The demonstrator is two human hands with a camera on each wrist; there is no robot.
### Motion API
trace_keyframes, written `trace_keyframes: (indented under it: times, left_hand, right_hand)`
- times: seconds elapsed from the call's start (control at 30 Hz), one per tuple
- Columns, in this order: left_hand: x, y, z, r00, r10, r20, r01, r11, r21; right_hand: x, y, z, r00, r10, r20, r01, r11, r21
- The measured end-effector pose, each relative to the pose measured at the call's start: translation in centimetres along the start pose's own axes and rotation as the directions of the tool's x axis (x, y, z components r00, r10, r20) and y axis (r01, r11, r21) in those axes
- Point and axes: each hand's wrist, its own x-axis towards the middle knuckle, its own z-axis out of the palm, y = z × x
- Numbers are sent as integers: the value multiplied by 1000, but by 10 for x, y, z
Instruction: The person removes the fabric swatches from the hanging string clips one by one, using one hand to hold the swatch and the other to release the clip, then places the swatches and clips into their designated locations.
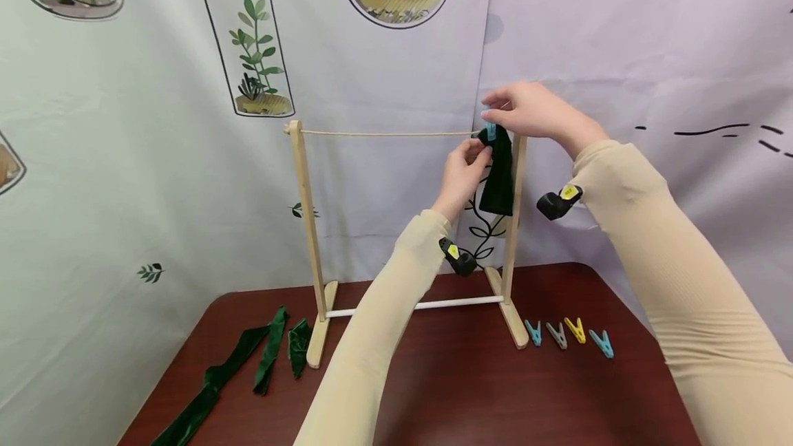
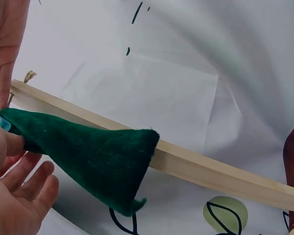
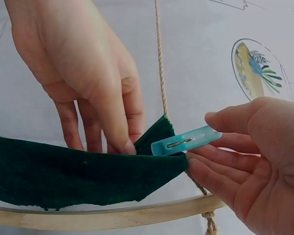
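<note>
A dark green velvet cloth strip [image 1: 498, 184] hangs over the thin rope [image 1: 384, 134] near the right wooden post [image 1: 516, 226]. My left hand [image 1: 463, 174] pinches the cloth near its top edge between thumb and fingers. Above it, my right hand [image 1: 534, 112] holds a light blue clothespin [image 3: 186, 140] by its handle end. In the right wrist view the clothespin's jaws sit over the cloth where it folds across the rope. The left wrist view shows the cloth [image 2: 98, 156] widening toward its loose lower end beside the post.
Several clothespins, among them a yellow clothespin [image 1: 575, 330] and a grey clothespin [image 1: 557, 335], lie right of the stand on the dark red table [image 1: 458, 377]. More green strips [image 1: 269, 356] lie left of it. A white bar [image 1: 461, 303] joins the stand's feet. A patterned curtain [image 1: 155, 157] hangs behind.
</note>
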Motion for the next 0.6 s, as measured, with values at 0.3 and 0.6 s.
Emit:
trace_keyframes:
  times: [0.3, 0.6]
  left_hand:
    - [0, 8, -8, 1000, -9, -21, 10, 999, 44]
    - [-6, 10, -15, 999, -19, -43, 23, 994, 103]
  right_hand:
    - [-1, 1, -4, 1000, 8, 2, -8, 1000, -6]
    - [0, 3, 4, 999, 2, -40, -2, 1000, 14]
